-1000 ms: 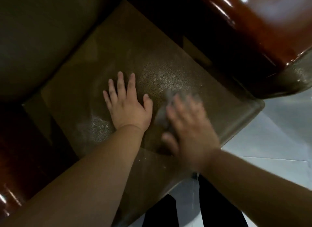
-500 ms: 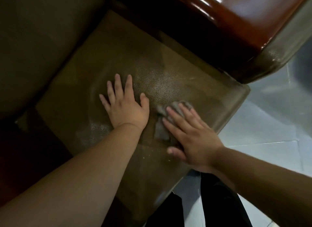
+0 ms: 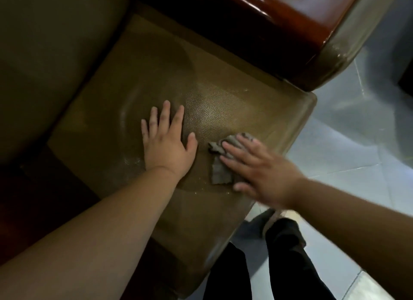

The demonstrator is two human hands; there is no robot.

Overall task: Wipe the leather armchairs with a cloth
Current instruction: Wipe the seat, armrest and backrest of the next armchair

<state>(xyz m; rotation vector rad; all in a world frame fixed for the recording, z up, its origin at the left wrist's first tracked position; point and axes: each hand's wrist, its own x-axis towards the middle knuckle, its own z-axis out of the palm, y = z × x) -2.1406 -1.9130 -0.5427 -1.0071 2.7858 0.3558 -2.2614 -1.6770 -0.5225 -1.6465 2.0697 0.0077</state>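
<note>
Right hand [image 3: 266, 170] presses flat, fingers straight, on the cloth [image 3: 220, 165] at my 4 o'clock on the seat [image 3: 156, 81]. Left hand [image 3: 166, 143] lies spread just beside it at 9 o'clock, holding nothing.

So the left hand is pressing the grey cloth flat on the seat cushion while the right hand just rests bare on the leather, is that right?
Not quite: the hands are swapped. In the head view the right hand presses the grey cloth flat on the seat cushion, while the left hand rests bare on the leather.
</note>
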